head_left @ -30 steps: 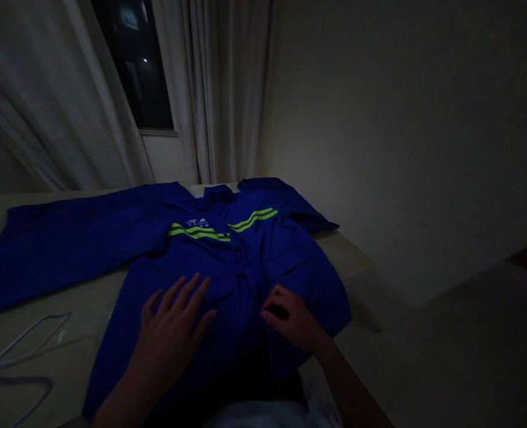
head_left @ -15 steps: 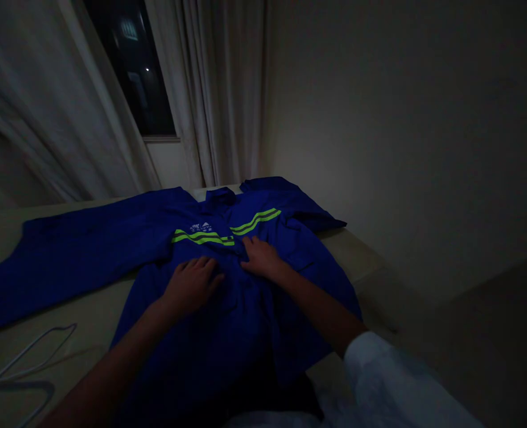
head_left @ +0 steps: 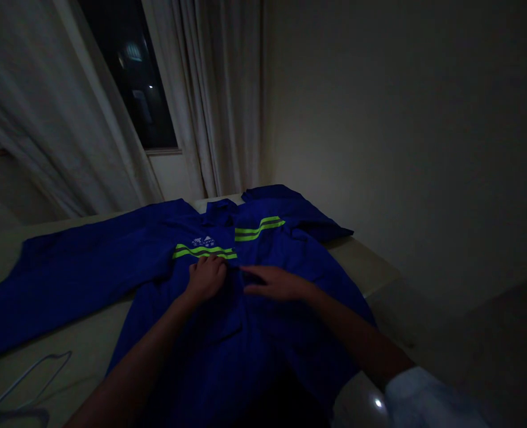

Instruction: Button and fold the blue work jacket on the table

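A blue work jacket with yellow-green reflective stripes and white chest lettering lies spread out, front side up. My left hand is on its front just below the left-hand stripe, fingers bent and closed on the cloth by the front opening. To the right of the opening, my right hand hovers at or just over the fabric, thumb and fingers apart and pointing left. Whether its fingertips touch the cloth is hard to tell in the dim light.
Under the jacket is a pale tabletop, its edge at the right. A wire hanger lies at the lower left. Behind are a curtain, a dark window and a plain wall.
My left hand has moved up and right to the stripe and its fingers have closed. My right hand has pulled back to the right and opened. The two stripes now stand further out of line.
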`<action>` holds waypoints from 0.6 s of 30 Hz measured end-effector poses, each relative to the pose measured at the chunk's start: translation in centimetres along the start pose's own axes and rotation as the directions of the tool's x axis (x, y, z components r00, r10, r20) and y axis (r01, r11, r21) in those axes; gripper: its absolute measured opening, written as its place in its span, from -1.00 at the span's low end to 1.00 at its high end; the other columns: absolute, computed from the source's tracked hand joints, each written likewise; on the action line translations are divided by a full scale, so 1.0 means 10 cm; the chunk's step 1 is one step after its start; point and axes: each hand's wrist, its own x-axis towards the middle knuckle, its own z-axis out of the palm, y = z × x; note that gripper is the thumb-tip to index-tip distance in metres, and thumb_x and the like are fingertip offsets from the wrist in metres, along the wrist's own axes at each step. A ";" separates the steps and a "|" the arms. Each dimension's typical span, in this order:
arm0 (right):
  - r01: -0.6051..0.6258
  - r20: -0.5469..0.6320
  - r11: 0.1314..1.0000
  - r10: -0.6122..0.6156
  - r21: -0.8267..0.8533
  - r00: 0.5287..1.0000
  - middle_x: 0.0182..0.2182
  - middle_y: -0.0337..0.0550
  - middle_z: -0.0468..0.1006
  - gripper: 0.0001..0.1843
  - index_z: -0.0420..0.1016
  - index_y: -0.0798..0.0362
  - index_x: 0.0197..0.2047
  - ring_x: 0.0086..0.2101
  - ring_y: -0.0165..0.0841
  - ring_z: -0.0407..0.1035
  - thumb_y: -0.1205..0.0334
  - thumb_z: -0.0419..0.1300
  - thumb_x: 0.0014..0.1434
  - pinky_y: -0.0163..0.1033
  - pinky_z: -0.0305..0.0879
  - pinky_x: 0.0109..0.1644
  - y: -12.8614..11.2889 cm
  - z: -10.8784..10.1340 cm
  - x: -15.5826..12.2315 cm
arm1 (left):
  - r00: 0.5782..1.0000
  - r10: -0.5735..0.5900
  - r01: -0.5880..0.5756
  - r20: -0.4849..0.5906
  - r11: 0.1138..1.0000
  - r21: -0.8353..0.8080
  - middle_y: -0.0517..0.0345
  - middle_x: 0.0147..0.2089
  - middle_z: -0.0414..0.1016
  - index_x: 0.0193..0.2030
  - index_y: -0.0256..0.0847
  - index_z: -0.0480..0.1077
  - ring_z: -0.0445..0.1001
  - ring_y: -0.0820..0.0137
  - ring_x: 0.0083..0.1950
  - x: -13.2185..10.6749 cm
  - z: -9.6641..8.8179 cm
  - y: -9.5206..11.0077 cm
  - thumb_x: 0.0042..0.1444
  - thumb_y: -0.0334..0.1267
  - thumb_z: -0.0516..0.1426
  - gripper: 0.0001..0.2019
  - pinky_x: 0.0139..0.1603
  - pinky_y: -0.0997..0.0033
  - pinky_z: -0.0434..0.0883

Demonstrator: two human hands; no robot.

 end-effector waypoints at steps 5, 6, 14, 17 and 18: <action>0.029 0.118 0.931 0.016 -0.363 0.993 0.45 0.19 0.25 -0.04 0.23 0.02 0.52 0.41 0.03 0.17 -0.28 0.34 0.23 0.11 0.06 0.48 -0.14 0.37 -0.44 | 0.967 -0.254 0.252 0.019 0.943 -0.216 -0.23 0.13 0.61 0.00 -0.18 0.56 0.50 -0.10 0.22 0.53 0.03 0.14 0.43 0.10 -0.23 -0.39 0.14 -0.07 0.36; 0.019 0.115 0.923 0.027 -0.385 0.993 0.47 0.19 0.20 -0.01 0.17 0.01 0.54 0.43 0.03 0.12 -0.29 0.33 0.23 0.13 0.02 0.50 -0.14 0.42 -0.49 | 0.962 -0.272 0.273 0.037 0.931 -0.242 -0.23 0.11 0.63 0.01 -0.18 0.56 0.52 -0.08 0.20 0.64 0.05 0.16 0.42 0.12 -0.21 -0.40 0.12 -0.02 0.38; -0.081 0.039 0.940 0.100 -0.332 0.994 0.57 -0.09 -0.06 -0.08 -0.04 -0.22 0.60 0.52 -0.06 -0.14 -0.31 0.19 0.34 0.14 -0.24 0.58 -0.14 0.62 -0.70 | 0.939 -0.343 0.337 0.033 0.892 -0.303 -0.41 0.01 0.64 0.01 -0.34 0.56 0.57 -0.18 0.15 1.38 0.07 0.13 0.23 0.05 0.12 -0.53 0.07 -0.01 0.41; -0.068 0.027 0.938 0.081 -0.341 0.996 0.58 -0.13 -0.09 -0.09 -0.08 -0.24 0.61 0.52 -0.08 -0.14 -0.25 0.19 0.36 0.12 -0.22 0.59 -0.13 0.62 -0.73 | 0.944 -0.330 0.305 -0.008 0.880 -0.364 -0.45 0.02 0.63 -0.02 -0.36 0.56 0.54 -0.23 0.19 1.64 0.11 0.09 0.22 0.07 0.14 -0.51 0.13 -0.09 0.39; -0.052 0.031 0.930 0.068 -0.363 0.997 0.58 -0.14 -0.09 -0.08 -0.10 -0.24 0.61 0.52 -0.08 -0.13 -0.24 0.20 0.36 0.12 -0.19 0.59 -0.09 0.64 -0.73 | 0.950 -0.310 0.275 -0.025 0.874 -0.401 -0.42 0.01 0.64 -0.01 -0.36 0.56 0.55 -0.19 0.19 1.73 0.13 0.09 0.23 0.08 0.13 -0.51 0.13 -0.07 0.41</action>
